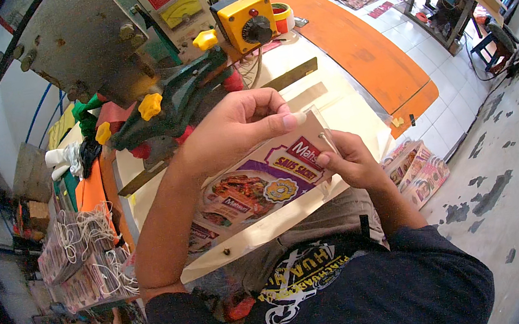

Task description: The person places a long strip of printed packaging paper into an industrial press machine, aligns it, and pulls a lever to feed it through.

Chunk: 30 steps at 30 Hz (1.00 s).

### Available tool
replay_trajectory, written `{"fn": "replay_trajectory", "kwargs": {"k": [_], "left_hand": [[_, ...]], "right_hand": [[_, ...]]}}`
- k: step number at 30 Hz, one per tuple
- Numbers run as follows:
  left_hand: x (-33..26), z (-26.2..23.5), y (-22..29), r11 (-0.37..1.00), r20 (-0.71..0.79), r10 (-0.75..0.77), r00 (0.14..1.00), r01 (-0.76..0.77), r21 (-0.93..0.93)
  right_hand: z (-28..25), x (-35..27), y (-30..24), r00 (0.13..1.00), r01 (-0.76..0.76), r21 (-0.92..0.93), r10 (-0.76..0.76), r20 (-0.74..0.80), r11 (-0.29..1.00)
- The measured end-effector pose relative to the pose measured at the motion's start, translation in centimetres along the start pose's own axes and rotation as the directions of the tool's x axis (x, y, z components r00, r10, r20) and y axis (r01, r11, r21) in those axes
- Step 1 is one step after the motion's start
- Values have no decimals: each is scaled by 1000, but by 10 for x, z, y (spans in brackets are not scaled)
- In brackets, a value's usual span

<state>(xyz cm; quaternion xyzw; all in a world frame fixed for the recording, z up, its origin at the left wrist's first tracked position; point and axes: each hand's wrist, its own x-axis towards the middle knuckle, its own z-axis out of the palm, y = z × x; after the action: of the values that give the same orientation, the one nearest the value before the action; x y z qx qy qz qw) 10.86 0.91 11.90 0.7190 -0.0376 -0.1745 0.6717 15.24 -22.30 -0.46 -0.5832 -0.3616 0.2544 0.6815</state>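
In front of my body is a flat printed bag (250,192) with food pictures on a purple and white ground, tilted over my lap. My left hand (251,121) reaches across its upper part, fingers curled and thumb pressed at the top corner. On the right side edge, my right hand (351,158) grips the bag between thumb and fingers. A small eyelet or hole shows near the top corner between the two hands. Beneath the bag lies a cream-coloured sheet (204,269) on the work surface.
A machine with a dark green frame (193,92) and yellow knobs stands just ahead, beside a yellow control box (246,24). An orange tabletop (348,41) extends to the far right. Stacked bags with white cords (83,255) lie left; more printed bags (416,172) lie right.
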Motion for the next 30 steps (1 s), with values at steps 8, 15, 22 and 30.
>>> {"fn": "replay_trajectory", "kwargs": {"k": [8, 15, 22, 30], "left_hand": [[-13, 18, 0, 909, -68, 146, 987, -106, 404], [-22, 34, -1, 812, -25, 193, 981, -145, 565], [-32, 37, 2, 920, 186, -127, 974, 45, 388], [-37, 35, -2, 941, 357, -202, 912, 79, 329]], "right_hand": [[-16, 5, 7, 987, 73, -159, -48, 156, 985], [-8, 9, -9, 958, 145, -145, -102, 266, 979], [-8, 14, -16, 845, 151, -150, -49, 533, 977], [-2, 14, -17, 808, 209, -119, -103, 580, 971]]}}
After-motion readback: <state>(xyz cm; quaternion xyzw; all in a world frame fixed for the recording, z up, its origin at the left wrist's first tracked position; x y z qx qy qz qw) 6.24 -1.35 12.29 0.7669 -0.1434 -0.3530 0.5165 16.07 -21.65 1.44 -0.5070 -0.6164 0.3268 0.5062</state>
